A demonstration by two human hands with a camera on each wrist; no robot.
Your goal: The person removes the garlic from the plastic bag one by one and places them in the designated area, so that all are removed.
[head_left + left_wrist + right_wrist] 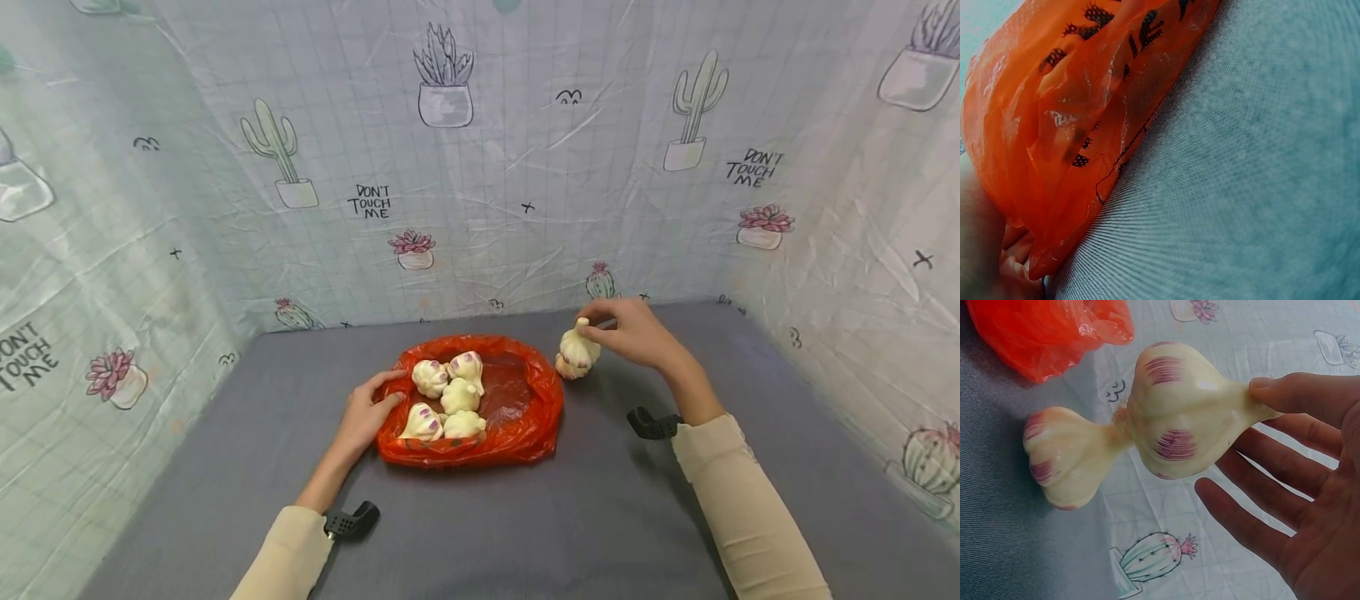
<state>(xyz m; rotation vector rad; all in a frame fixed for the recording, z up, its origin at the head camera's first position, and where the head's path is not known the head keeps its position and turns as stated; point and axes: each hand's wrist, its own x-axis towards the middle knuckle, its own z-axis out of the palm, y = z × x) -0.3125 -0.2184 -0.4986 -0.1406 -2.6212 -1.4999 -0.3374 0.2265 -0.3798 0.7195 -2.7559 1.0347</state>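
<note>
My right hand (630,331) pinches a garlic bulb (579,348) by its stem between thumb and fingers, just right of the bag. In the right wrist view the held bulb (1175,412) shows purple streaks, and its root end overlaps the stem of a second garlic bulb (1069,456) standing on the table; whether they touch I cannot tell. My left hand (367,412) grips the left rim of an open red plastic bag (543,417). Several garlic bulbs (460,395) lie inside, mostly on its left side. Close up, the left wrist view shows the bag's printed side (1054,144), which partly hides the fingers.
The grey tabletop (480,533) carries the bag and the standing bulb. A pale patterned cloth (487,167) hangs behind the table and along both sides. Each wrist wears a black strap-like device (352,521).
</note>
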